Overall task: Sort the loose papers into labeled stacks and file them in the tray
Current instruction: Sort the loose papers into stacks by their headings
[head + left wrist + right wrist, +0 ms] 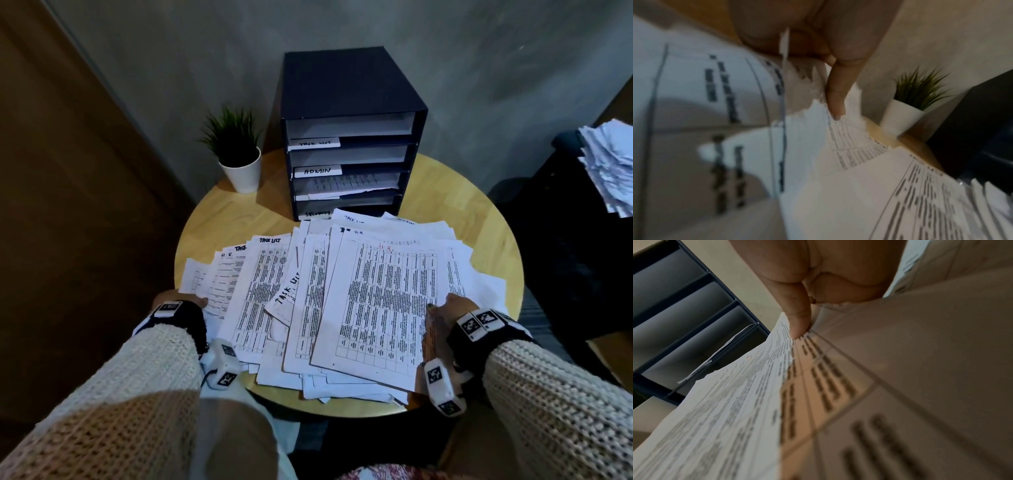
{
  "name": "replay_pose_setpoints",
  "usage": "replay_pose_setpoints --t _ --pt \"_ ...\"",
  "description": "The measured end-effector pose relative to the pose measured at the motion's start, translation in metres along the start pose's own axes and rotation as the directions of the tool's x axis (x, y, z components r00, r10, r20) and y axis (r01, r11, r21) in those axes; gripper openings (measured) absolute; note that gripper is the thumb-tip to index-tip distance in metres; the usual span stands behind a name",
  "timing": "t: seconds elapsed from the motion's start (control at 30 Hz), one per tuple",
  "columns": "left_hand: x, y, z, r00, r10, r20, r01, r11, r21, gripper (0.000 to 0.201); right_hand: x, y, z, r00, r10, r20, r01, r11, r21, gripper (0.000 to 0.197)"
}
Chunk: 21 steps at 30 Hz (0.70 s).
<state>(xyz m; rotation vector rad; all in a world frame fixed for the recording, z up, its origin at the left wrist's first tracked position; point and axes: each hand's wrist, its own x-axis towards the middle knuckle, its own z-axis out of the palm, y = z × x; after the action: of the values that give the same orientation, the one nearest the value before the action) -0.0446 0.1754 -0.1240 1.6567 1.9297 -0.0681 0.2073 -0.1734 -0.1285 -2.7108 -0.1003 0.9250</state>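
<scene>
Grey concrete walls meet behind a round wooden tabletop [212,219]. At its far side stands a dark tray [352,102] with four open slots, one above another; white labels on the upper slots read TASK LIST and ADMIN, the third slot holds a few printed sheets, and the bottom label is partly hidden by paper. Left of the tray, near but not touching, a small green plant [236,147] sits in a white pot.

Papers [342,291] lie fanned across the near half of the tabletop, overlapping from left to right, with their far edges just in front of the tray. Most carry printed tables; handwritten headings read TASK LIST and H.R.

At the left end of the spread the left hand [186,308] takes hold of the outermost sheets: the left wrist view shows its thumb lying on top of the paper, with the sheet edge running in beneath the palm. At the near right edge the right hand [452,310] grips the big H.R. sheet, thumb pressed on the upper face and the paper bending up from it; the fingers [849,288] curl beneath.

Far right, off the tabletop, another heap of white paper [608,164] rests on dark furniture.
</scene>
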Motion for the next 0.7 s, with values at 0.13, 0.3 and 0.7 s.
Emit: replay_pose_setpoints --t 0.13,0.3,0.7 --pt "-0.011 0.018 -0.022 0.976 0.216 -0.029 -0.215 0.975 0.054 0.033 -0.001 -0.001 -0.001 0.998 -0.005 -0.07 0.011 0.997 0.083 0.045" --pt "-0.036 0.042 -0.051 0.9 0.416 -0.131 -0.425 0.904 -0.052 0.027 0.0 0.003 0.004 1.0 -0.001 -0.026 0.002 0.998 0.06 0.044" --pt "-0.129 0.099 -0.147 0.514 0.665 -0.542 -0.755 0.65 0.082 0.023 -0.007 0.011 0.004 0.997 0.006 -0.073 -0.002 0.998 0.061 0.049"
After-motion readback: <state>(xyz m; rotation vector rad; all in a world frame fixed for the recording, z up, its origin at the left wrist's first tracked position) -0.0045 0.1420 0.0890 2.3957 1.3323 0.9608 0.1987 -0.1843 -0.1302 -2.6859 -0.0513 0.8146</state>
